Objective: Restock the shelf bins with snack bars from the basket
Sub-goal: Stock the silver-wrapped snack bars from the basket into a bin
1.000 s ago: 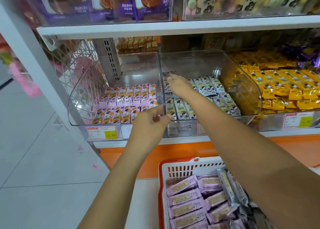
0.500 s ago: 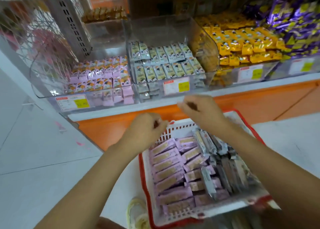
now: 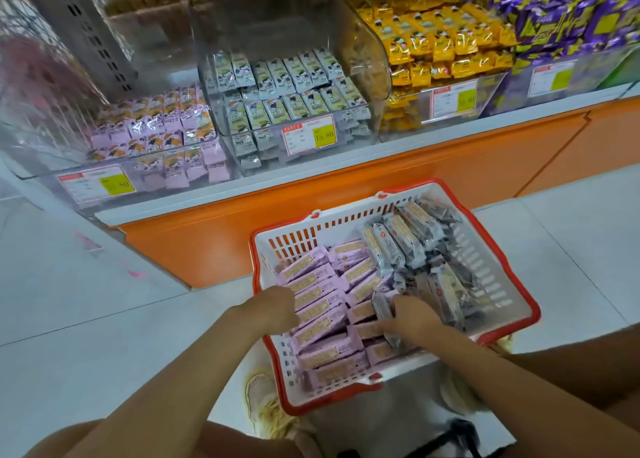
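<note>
A red-rimmed white basket (image 3: 294, 239) stands on the floor in front of the shelf. Pink snack bars (image 3: 322, 305) fill its left half and grey snack bars (image 3: 405, 239) its right half. My left hand (image 3: 273, 307) lies on the pink bars at the basket's left side, fingers curled downward and fingertips hidden. My right hand (image 3: 412, 314) grips one grey bar (image 3: 382, 314) near the basket's middle. On the shelf above, a clear bin of pink bars (image 3: 156, 125) stands beside a clear bin of grey bars (image 3: 287, 87).
A bin of yellow packets (image 3: 440, 45) and purple packs (image 3: 561, 14) lie to the right on the shelf. Price tags (image 3: 308, 134) hang on the bin fronts. The orange shelf base (image 3: 346, 187) stands just behind the basket. My shoe (image 3: 263, 402) is beside the basket's near corner.
Both hands came down from the shelf bins into the basket. The right hand has taken hold of a grey bar, and the left has settled on the pink bars. The view tilted down.
</note>
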`<state>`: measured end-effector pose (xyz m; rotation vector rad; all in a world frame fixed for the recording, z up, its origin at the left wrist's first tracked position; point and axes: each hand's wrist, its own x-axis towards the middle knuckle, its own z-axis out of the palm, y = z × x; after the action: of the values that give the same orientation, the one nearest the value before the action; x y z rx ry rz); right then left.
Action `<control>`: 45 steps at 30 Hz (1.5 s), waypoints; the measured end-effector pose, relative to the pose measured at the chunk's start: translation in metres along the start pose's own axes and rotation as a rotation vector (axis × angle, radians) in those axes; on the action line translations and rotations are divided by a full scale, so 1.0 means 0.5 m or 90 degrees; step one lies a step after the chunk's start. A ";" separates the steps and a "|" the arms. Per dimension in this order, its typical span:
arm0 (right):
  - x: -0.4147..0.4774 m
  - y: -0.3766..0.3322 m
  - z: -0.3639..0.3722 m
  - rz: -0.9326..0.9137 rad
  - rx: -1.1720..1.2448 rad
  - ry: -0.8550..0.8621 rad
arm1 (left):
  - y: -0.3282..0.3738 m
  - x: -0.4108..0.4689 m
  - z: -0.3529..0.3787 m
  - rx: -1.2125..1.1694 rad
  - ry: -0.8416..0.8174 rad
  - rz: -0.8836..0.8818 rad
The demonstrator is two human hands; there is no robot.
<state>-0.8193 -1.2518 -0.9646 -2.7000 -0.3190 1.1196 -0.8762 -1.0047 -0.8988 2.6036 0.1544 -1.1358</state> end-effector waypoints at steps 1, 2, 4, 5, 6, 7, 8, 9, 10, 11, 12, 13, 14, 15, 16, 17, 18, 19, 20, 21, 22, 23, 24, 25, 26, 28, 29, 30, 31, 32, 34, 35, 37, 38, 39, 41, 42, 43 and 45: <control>0.002 -0.010 0.001 -0.001 0.001 0.003 | -0.004 0.001 -0.004 -0.015 0.006 -0.006; 0.004 -0.018 0.003 -0.003 -0.002 0.005 | -0.006 0.004 -0.007 -0.024 0.015 -0.013; 0.013 -0.033 -0.002 -0.013 0.011 0.037 | -0.008 0.007 -0.012 -0.030 0.039 -0.030; 0.019 -0.041 -0.006 -0.023 0.023 0.062 | -0.010 0.009 -0.015 -0.028 0.058 -0.043; 0.026 -0.050 -0.014 -0.033 0.042 0.090 | -0.013 0.010 -0.019 -0.025 0.081 -0.057; 0.032 -0.060 -0.026 -0.043 0.067 0.123 | -0.017 0.010 -0.026 -0.023 0.098 -0.071; 0.047 -0.068 -0.037 -0.041 0.084 0.160 | -0.021 0.010 -0.033 -0.023 0.107 -0.080; 0.060 -0.076 -0.049 -0.044 0.088 0.199 | -0.024 0.009 -0.040 -0.020 0.106 -0.085; 0.074 -0.087 -0.060 -0.038 0.073 0.224 | -0.026 0.009 -0.045 -0.013 0.099 -0.084; 0.087 -0.098 -0.069 -0.034 0.056 0.243 | -0.027 0.008 -0.049 -0.006 0.094 -0.083; 0.101 -0.108 -0.075 -0.028 0.040 0.249 | -0.026 0.008 -0.052 0.000 0.094 -0.083; 0.112 -0.118 -0.074 -0.027 0.024 0.250 | -0.025 0.009 -0.053 0.003 0.095 -0.085; 0.121 -0.126 -0.069 -0.015 0.006 0.248 | -0.025 0.008 -0.054 0.001 0.093 -0.089; 0.131 -0.130 -0.062 -0.001 -0.009 0.253 | -0.025 0.009 -0.052 -0.002 0.091 -0.089; 0.140 -0.134 -0.055 0.016 -0.024 0.262 | -0.025 0.008 -0.052 -0.009 0.090 -0.091; 0.150 -0.136 -0.045 0.025 -0.040 0.278 | -0.025 0.007 -0.052 -0.014 0.090 -0.089; 0.158 -0.138 -0.035 0.031 -0.048 0.294 | -0.025 0.005 -0.050 -0.021 0.089 -0.086; 0.165 -0.140 -0.025 0.037 -0.045 0.302 | -0.026 0.003 -0.048 -0.026 0.090 -0.080; 0.169 -0.144 -0.016 0.043 -0.034 0.307 | -0.026 0.000 -0.047 -0.030 0.089 -0.076; 0.171 -0.147 -0.009 0.050 -0.024 0.310 | -0.027 -0.003 -0.046 -0.030 0.091 -0.070; 0.170 -0.150 -0.006 0.058 -0.016 0.310 | -0.027 -0.006 -0.045 -0.031 0.093 -0.065; 0.173 -0.150 -0.003 0.063 -0.016 0.311 | -0.028 -0.008 -0.044 -0.035 0.094 -0.061; 0.174 -0.148 -0.004 0.069 -0.025 0.312 | -0.028 -0.011 -0.044 -0.039 0.094 -0.057; 0.174 -0.145 -0.008 0.073 -0.044 0.312 | -0.027 -0.015 -0.044 -0.042 0.095 -0.053; 0.173 -0.142 -0.015 0.077 -0.066 0.308 | -0.027 -0.018 -0.046 -0.046 0.093 -0.051; 0.168 -0.134 -0.026 0.081 -0.091 0.284 | -0.024 -0.025 -0.049 -0.050 0.087 -0.053; 0.161 -0.132 -0.027 0.080 -0.094 0.274 | -0.022 -0.029 -0.051 -0.052 0.084 -0.058; 0.152 -0.129 -0.026 0.078 -0.091 0.268 | -0.019 -0.033 -0.052 -0.061 0.086 -0.066; 0.141 -0.128 -0.023 0.072 -0.078 0.267 | -0.015 -0.034 -0.054 -0.079 0.095 -0.067; 0.128 -0.127 -0.020 0.059 -0.054 0.268 | -0.011 -0.035 -0.057 -0.114 0.109 -0.059; 0.095 -0.127 -0.015 0.002 0.017 0.270 | -0.003 -0.028 -0.060 -0.246 0.139 -0.024; 0.076 -0.130 -0.015 -0.043 0.054 0.279 | 0.001 -0.025 -0.063 -0.324 0.151 -0.004; 0.034 -0.138 -0.023 -0.136 0.092 0.326 | 0.017 -0.024 -0.072 -0.462 0.151 0.013; 0.011 -0.145 -0.031 -0.179 0.093 0.360 | 0.025 -0.029 -0.076 -0.536 0.140 0.021; -0.013 -0.152 -0.039 -0.228 0.091 0.402 | 0.035 -0.035 -0.080 -0.618 0.119 0.025; -0.061 -0.168 -0.057 -0.317 0.093 0.465 | 0.052 -0.048 -0.086 -0.775 0.080 0.040; -0.082 -0.174 -0.067 -0.346 0.096 0.469 | 0.061 -0.054 -0.088 -0.833 0.073 0.049; -0.100 -0.179 -0.077 -0.368 0.109 0.455 | 0.070 -0.058 -0.090 -0.878 0.074 0.052; -0.128 -0.182 -0.103 -0.375 0.207 0.366 | 0.083 -0.069 -0.099 -0.942 0.088 0.051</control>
<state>-0.8378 -1.1874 -0.8618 -2.2662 -0.6937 0.1956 -0.8562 -1.0282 -0.8325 1.3067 0.6200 -0.4228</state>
